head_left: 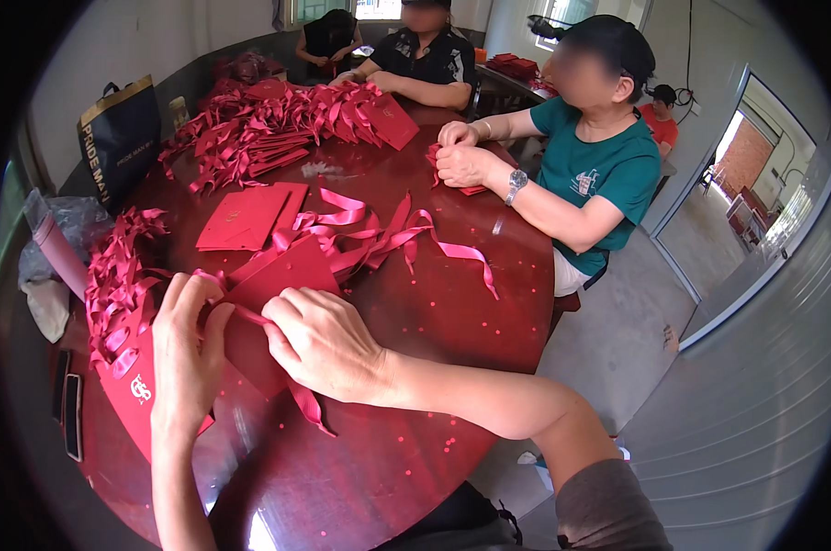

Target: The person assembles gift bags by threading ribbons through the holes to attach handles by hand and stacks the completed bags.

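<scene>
Emblem (140, 390) — white, beside left hand (184, 340)

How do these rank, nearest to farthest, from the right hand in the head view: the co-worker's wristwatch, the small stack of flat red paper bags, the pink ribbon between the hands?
From the right hand:
1. Pink ribbon: touching, pinched at its left side.
2. Small stack of flat red paper bags: ahead, to the left.
3. Wristwatch: farther ahead, to the right.

Wearer's two hands (328, 347); four co-workers (599, 165); one wristwatch (517, 183); one dark bag (133, 118)
</scene>
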Tool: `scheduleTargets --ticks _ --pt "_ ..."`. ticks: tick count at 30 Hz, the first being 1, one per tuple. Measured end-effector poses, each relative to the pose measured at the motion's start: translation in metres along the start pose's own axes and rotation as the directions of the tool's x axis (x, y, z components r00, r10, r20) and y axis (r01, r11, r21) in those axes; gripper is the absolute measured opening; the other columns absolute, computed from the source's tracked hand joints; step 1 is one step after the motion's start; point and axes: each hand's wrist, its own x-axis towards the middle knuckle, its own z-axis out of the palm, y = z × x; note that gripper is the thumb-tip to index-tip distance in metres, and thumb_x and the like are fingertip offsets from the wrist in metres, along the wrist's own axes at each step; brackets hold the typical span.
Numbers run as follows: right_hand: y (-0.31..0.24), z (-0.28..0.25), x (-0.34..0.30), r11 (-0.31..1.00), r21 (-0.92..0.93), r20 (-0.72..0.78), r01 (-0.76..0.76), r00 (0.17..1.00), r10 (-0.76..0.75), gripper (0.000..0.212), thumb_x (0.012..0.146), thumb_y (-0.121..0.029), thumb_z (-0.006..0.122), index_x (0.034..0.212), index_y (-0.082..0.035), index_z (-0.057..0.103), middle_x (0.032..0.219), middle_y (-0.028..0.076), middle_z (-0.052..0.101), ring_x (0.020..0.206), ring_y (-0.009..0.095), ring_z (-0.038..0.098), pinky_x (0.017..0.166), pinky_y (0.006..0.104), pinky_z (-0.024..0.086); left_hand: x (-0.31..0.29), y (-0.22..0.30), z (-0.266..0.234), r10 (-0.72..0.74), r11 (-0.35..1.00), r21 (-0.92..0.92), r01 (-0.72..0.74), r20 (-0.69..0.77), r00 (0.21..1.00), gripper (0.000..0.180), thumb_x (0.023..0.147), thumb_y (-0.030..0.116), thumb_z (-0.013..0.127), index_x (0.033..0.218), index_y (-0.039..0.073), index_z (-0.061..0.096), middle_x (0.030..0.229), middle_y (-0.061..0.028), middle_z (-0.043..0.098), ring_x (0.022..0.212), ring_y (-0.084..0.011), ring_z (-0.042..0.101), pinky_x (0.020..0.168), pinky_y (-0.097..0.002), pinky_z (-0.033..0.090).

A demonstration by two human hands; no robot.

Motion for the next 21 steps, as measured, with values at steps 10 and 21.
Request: scheduleTargets --ticks 10,21 --pt "0.040 0.002 0.006 0.997 0.058 0.041 -0.050 0.998 0.048 0.011 0.093 -0.010 0.056 0.093 0.000 0.061 0.085 0.016 0.060 0.070 0.033 0.062 0.064 0.0407 0.050 0.018 -0.078 -0.038 0.005 0.969 0.246 -0.001 -0.017 1.000 0.013 0.078 -0.002 0.064 0.088 -0.001 0.056 0.082 -0.0142 0.055 0.074 -0.0297 0.058 0.067 -0.0382 0.045" --pt "0.075 0.011 0.002 0.875 0.260 0.290 -0.408 0.898 0.332 0.021 0.097 -0.011 0.055 0.108 0.004 0.064 0.095 0.011 0.059 0.065 0.014 0.062 0.060 0.0294 0.050 0.012 -0.082 -0.044 -0.138 0.932 0.346 0.109 0.061 0.989 0.015 0.077 0.006 0.071 0.084 0.000 0.059 0.084 -0.0121 0.056 0.075 -0.0280 0.058 0.070 -0.0385 0.046"
